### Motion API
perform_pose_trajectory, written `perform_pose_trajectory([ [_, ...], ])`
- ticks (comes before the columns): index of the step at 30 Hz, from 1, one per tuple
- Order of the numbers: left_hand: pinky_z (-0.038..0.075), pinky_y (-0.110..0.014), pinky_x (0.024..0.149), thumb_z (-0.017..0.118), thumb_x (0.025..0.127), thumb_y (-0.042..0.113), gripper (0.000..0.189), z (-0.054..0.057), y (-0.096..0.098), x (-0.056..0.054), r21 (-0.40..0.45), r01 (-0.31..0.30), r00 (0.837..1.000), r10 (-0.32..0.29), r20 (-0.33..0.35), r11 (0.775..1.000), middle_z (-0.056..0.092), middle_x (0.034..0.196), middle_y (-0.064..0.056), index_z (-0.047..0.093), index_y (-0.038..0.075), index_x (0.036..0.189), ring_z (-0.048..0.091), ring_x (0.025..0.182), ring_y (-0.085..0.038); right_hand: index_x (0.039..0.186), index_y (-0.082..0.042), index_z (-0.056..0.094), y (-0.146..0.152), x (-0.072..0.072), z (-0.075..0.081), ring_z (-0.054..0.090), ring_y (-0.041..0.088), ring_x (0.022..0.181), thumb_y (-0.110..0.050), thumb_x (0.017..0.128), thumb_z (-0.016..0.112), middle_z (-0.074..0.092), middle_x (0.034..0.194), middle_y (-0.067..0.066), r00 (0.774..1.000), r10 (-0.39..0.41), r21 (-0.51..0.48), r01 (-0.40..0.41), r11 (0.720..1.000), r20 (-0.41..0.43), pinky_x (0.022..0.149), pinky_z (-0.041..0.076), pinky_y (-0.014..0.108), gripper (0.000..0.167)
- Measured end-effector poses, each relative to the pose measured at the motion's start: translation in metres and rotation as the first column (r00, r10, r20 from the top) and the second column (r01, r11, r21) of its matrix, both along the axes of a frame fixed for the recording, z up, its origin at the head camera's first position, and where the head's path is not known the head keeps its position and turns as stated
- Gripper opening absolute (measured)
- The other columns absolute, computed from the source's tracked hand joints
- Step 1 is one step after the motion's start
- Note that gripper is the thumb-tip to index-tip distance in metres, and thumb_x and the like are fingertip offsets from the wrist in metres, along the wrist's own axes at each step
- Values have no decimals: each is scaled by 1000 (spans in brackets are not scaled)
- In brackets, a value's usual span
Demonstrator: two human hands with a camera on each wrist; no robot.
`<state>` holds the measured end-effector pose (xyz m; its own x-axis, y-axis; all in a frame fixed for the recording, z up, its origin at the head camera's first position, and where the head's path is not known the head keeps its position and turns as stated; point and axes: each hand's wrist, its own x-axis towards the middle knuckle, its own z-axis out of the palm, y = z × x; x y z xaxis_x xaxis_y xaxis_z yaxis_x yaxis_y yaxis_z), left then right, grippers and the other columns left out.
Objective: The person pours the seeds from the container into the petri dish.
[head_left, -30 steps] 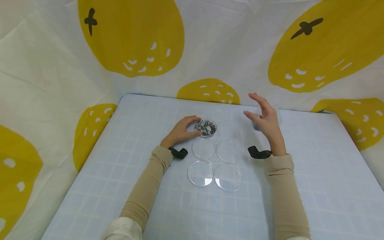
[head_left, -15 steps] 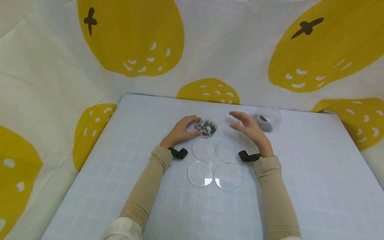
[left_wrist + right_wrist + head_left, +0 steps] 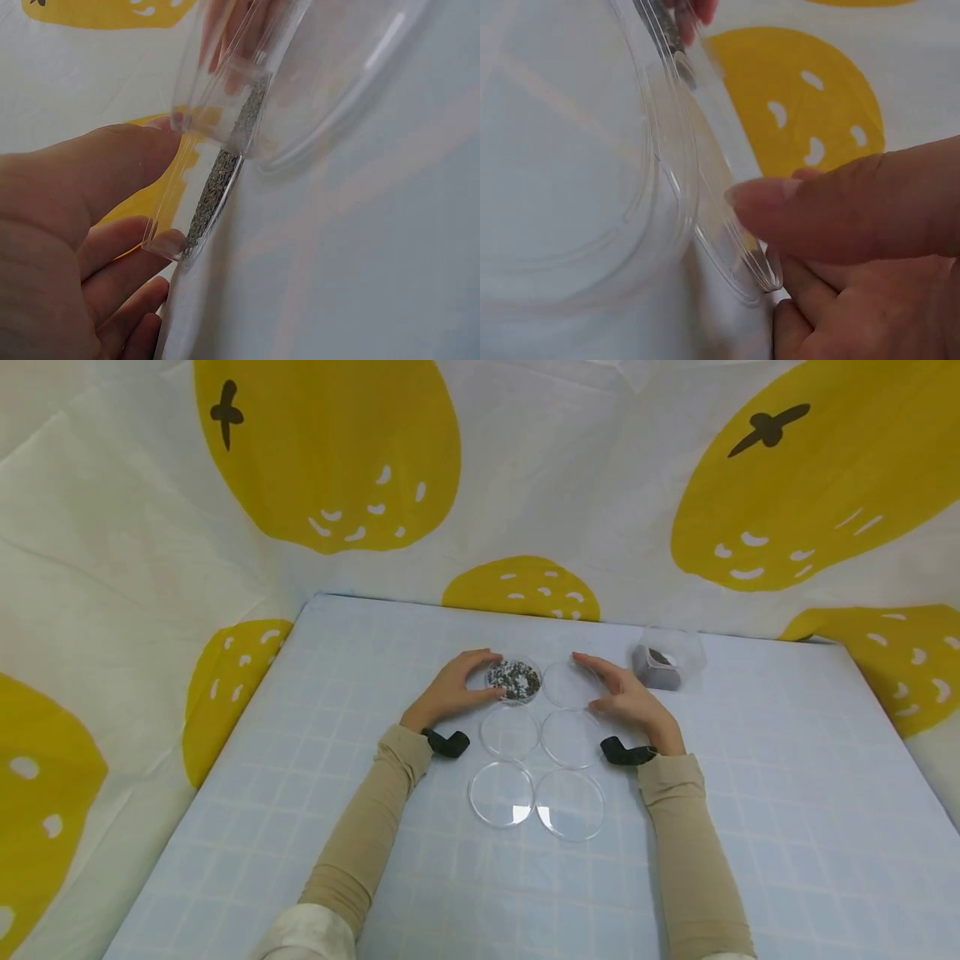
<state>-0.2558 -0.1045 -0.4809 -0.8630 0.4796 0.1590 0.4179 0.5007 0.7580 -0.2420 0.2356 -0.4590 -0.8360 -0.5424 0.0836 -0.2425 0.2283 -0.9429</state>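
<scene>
My left hand [image 3: 450,689] grips a clear round petri dish [image 3: 513,680] at its left side, thumb and fingers spread around the rim. In the left wrist view, a thin layer of dark, dry, seed-like bits [image 3: 217,176] lies in that dish. Right beside it, my right hand [image 3: 633,697] holds a clear petri dish [image 3: 561,687] with nothing inside, its thumb at the near side and a finger at the far side. The right wrist view has the thumb [image 3: 780,206] against this dish's edge.
Closer to me, several clear round dishes stand in two columns, among them a front left dish [image 3: 501,793] and a front right dish [image 3: 570,804]. A clear box [image 3: 660,664] with dark bits stands at the back right, near the patterned cloth wall [image 3: 555,485].
My right hand has come left and down from in front of the clear box to the back right petri dish, its fingers now around the rim. The left hand has stayed in place.
</scene>
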Motion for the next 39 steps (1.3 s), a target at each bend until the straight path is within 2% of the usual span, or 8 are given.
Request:
perform_pose_trajectory([
  [4,21,-41,117,74,89,39,62,-1,0,-1,-12,4,1000,-4,-6,1000,46,150,-3,53,17,143,33,143,-22,150,7,34,1,1,-1,14,31,149,26,72,58,29,158,21,999,14,34,-13,999,-30,118,13,39,83],
  [9,21,-40,117,77,86,37,66,0,0,-1,-5,8,1000,-8,-19,1000,46,150,-4,53,16,143,33,143,-22,152,2,33,-1,0,0,15,29,150,18,77,69,28,160,17,999,-12,112,16,994,-40,118,12,47,84],
  [14,22,-40,117,80,83,34,70,1,-1,0,17,16,1000,-16,-11,1000,45,151,-5,51,15,145,35,142,-23,151,-1,37,-3,0,1,21,29,148,9,77,77,35,157,15,995,-40,157,53,986,-87,118,14,45,85],
  [16,22,-40,117,81,83,33,71,1,-1,-1,20,14,1000,-14,-4,1000,44,151,-6,51,15,145,35,142,-24,150,-1,38,-3,-1,0,22,28,147,9,76,79,37,155,15,994,-53,143,67,988,-97,118,15,44,85],
  [23,20,-43,117,81,82,31,71,3,0,-1,9,3,1000,-3,14,1000,44,152,-7,52,14,144,33,143,-26,146,9,38,-12,12,24,25,35,145,16,73,77,40,149,27,995,-89,62,91,994,-42,117,14,49,83],
  [32,21,-42,117,82,81,31,70,3,0,-2,8,-3,1000,3,13,1000,45,151,-7,53,15,143,34,143,-25,144,13,36,-9,6,12,23,35,146,24,70,74,37,148,34,995,-102,-95,102,990,3,117,18,28,84],
  [37,20,-42,117,83,81,31,70,2,0,-3,13,-5,1000,4,17,1000,46,150,-7,53,15,143,34,143,-25,147,6,37,-5,-2,-2,28,31,145,24,71,75,37,151,28,993,-116,-146,112,983,-15,117,18,27,87],
  [39,20,-42,118,83,81,30,71,2,0,-3,13,-4,1000,4,21,1000,45,151,-7,53,15,143,34,143,-25,147,2,39,-5,-2,-2,30,28,144,21,72,77,39,151,25,992,-124,-147,120,982,-22,117,18,27,86],
])
